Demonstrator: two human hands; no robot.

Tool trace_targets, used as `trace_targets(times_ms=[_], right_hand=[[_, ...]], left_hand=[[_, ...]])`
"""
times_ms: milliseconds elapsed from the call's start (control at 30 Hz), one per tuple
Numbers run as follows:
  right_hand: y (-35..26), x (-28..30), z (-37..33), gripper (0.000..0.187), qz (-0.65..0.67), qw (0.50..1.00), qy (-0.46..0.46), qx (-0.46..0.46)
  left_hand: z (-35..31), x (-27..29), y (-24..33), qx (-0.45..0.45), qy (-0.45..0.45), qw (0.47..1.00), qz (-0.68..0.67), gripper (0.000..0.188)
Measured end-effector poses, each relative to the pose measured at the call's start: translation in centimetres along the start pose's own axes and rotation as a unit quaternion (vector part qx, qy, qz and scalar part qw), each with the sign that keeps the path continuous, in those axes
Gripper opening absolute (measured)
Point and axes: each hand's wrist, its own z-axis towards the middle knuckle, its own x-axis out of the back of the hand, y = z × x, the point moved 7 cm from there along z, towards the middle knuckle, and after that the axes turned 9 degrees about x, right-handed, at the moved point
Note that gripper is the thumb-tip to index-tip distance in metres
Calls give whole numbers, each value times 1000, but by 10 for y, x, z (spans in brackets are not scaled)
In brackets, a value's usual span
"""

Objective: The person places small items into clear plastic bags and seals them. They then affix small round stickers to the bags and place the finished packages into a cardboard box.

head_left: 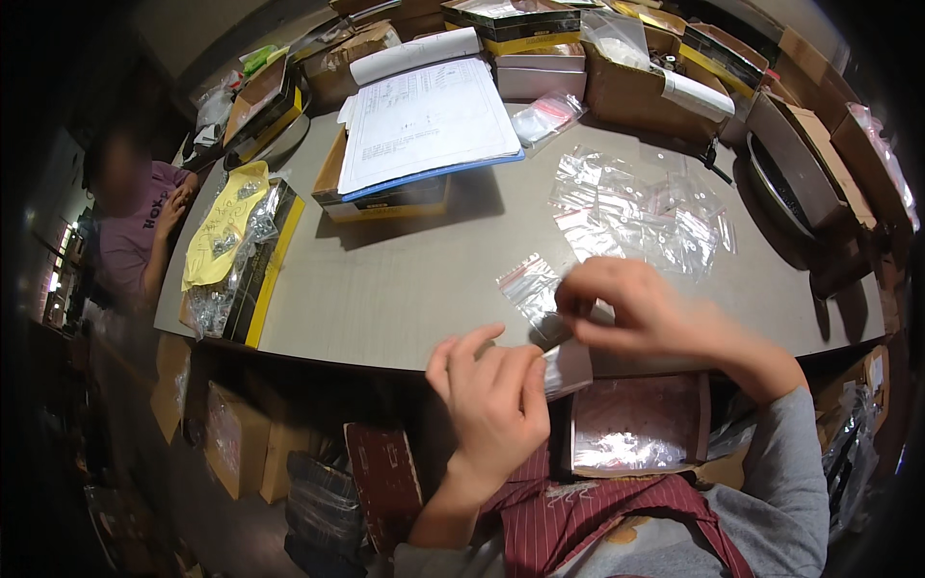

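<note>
My left hand (pixel 496 395) is at the table's front edge, pinching a small clear zip bag (pixel 568 370) between thumb and fingers. Just above that bag is my right hand (pixel 631 308), its fingers curled together and slightly blurred; whatever they hold is too hidden to name. Beside the right fingertips lie some small clear zip bags (pixel 528 286) with red closure lines. Farther back, several more flat zip bags (pixel 641 207) are spread over the table, some with small parts inside. Below the right hand, an open box (pixel 701 424) holds many filled clear bags.
A clipboard with papers (pixel 424 125) rests on a box at the table's (pixel 376 299) middle back. On the left stands a box of bagged parts (pixel 273 260) with a yellow note. Cartons (pixel 636 82) line the back and right. Another person (pixel 145 207) is at the far left.
</note>
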Motion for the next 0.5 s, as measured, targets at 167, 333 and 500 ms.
trace_targets(times_ms=[167, 333, 500], right_hand=[[32, -8, 29, 26, 12, 990, -110, -90], [49, -9, 32, 23, -49, 988, -109, -96], [77, 15, 20, 50, -96, 971, -142, -167]], left_hand=[[-12, -10, 18, -30, -38, 998, -37, 7], [-19, -22, 10, -23, -75, 996, -49, 3], [-22, -27, 19, -70, -98, 993, -8, 3]])
